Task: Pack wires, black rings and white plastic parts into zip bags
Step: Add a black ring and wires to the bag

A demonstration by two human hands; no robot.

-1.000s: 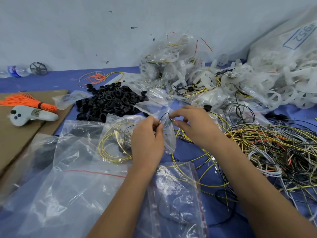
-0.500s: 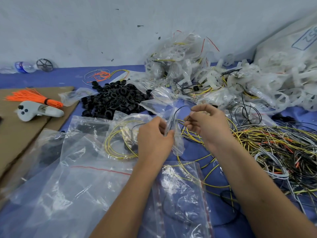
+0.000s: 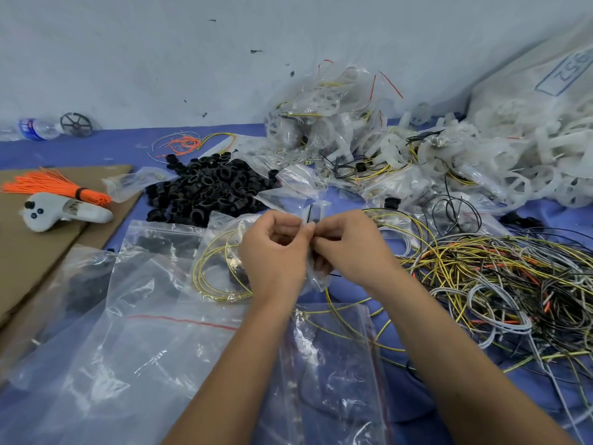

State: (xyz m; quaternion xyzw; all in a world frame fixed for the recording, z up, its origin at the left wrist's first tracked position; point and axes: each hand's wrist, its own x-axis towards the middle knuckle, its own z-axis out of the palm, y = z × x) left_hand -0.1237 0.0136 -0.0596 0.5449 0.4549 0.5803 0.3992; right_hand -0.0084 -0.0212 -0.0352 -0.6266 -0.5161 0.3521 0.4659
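Above the blue surface (image 3: 96, 149), the left hand (image 3: 272, 255) and right hand (image 3: 349, 248) meet, both pinching a small zip bag (image 3: 316, 277) with a black wire (image 3: 310, 213) sticking up. Black rings (image 3: 208, 191) lie piled behind; tangled wires (image 3: 497, 277) spread to the right.

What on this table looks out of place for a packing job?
A white game controller lies on the cardboard at far left beside a bundle of orange ties. By the wall, a water bottle lies on its side. Neither goes into bags.
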